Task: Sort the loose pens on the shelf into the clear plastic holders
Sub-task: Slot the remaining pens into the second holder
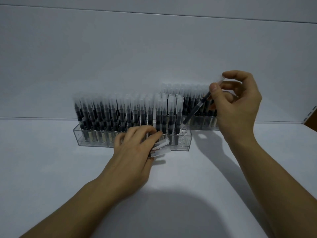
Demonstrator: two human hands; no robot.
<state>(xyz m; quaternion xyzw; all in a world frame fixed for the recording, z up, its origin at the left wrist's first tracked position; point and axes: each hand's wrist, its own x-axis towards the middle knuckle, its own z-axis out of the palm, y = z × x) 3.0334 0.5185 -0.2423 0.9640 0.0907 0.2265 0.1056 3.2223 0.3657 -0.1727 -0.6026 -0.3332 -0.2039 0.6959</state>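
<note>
Our left hand (132,148), grip round a few loose black pens with frosted caps (161,146), against front clear plastic holder (92,140) on white shelf (60,169) | our right hand (238,103), grip pinching one tilted black pen (197,109), lower end at that holder's right end.

I see a dim, bluish view. Light comes from above and behind me, so a broad soft shadow pools on the near white shelf surface (51,160) and another lies left of the right hand (240,107). The frosted-capped black pens (106,114) look smeared and soft.
</note>
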